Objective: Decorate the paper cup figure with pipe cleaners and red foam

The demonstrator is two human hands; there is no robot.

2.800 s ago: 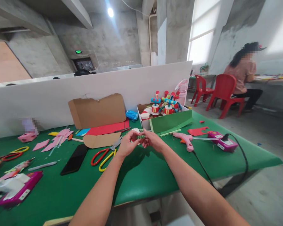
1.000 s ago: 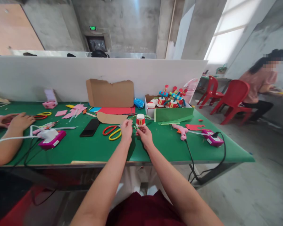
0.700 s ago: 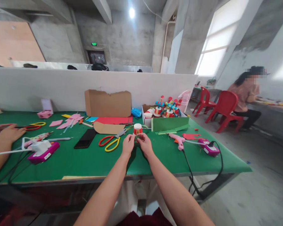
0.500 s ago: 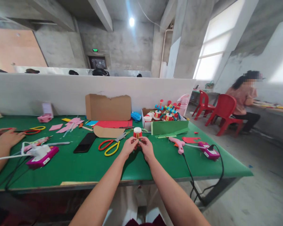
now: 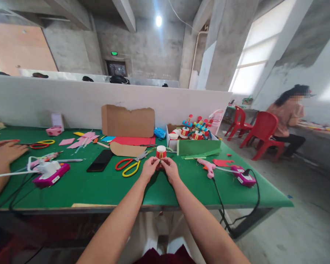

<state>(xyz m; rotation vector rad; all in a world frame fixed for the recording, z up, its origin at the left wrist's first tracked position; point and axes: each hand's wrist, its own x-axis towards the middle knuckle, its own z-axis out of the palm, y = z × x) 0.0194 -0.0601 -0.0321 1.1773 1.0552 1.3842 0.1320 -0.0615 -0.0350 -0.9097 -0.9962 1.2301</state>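
Spreading across the lower half of the view, a green counter [image 5: 99, 187] carries the craft work, backed by a white partition [image 5: 71, 99]; against the partition leans a torn cardboard sheet [image 5: 128, 121]; to its right sits an open box [image 5: 199, 146] with a green flap, full of finished figures [image 5: 195, 126] in red, blue and white; a black phone [image 5: 100, 160], red-and-yellow scissors [image 5: 128, 167] and a pink glue gun [image 5: 206, 167] lie around the middle; a co-worker's hand [image 5: 5, 152] rests at the far left edge, well apart.

Near the front middle of the counter the left hand [image 5: 150, 169] and right hand [image 5: 171, 170] meet, fingertips touching; each grip is pinched together on a small piece [image 5: 160, 165], mostly hidden by the fingers; a bit of red shows, but its shape cannot be made out.

Just above the fingertips stands a small cup [image 5: 161, 151], upside down, white at the top with a red band and a gold mark, much like those in the box; whether it is joined to the small piece or only stands behind it cannot be told.

By the look of it, this is the fitting stage: a tiny part is being worked between both grips under the cup; such work calls for a steady pinch and fine, aligned fingers, with the glue gun near the right hand.
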